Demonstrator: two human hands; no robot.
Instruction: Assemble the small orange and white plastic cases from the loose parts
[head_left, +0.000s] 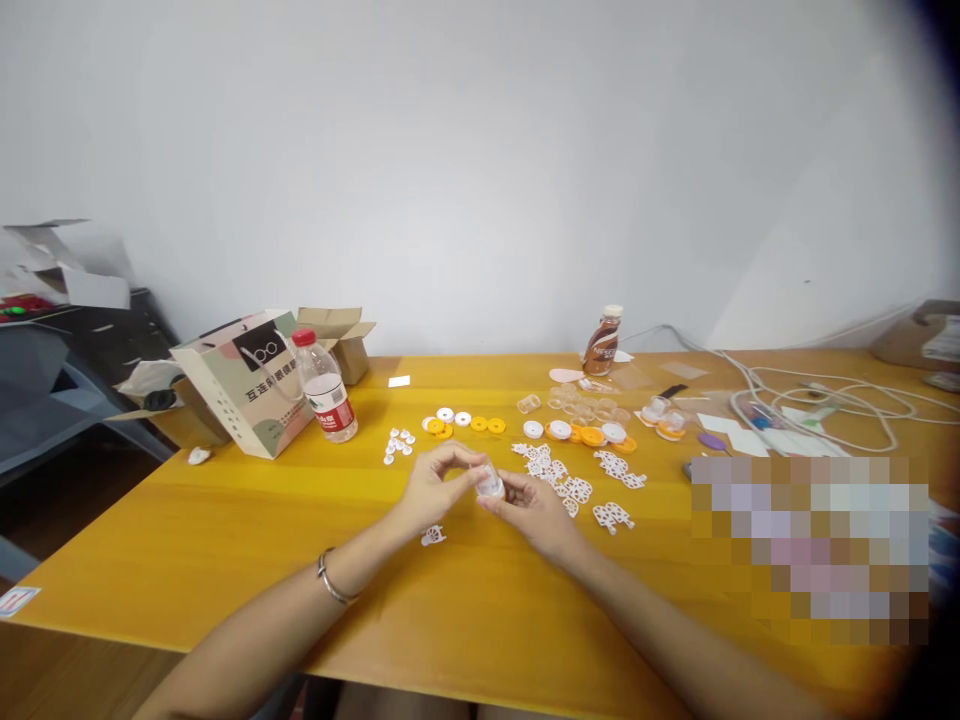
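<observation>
Between my two hands, above the middle of the table, is a small clear plastic cup with a white base (490, 484). The fingers of my left hand (442, 485) pinch it from the left and top. My right hand (536, 508) grips its lower right side. Under my left hand lies a single white spoked plastic piece (433, 536). Several similar white cut-out pieces (555, 472) lie just beyond my right hand. Farther back are white and yellow discs (478, 424), more orange and white discs (591, 436), clear plastic cups (577, 405) and small white knobs (400, 440).
At the left stand a red-capped water bottle (327, 395), a paper bag (247, 385) and an open cardboard box (341, 345). A brown drink bottle (602, 345) stands at the back. White cables (825, 385) and scraps spread over the right. A pixelated patch covers the near right.
</observation>
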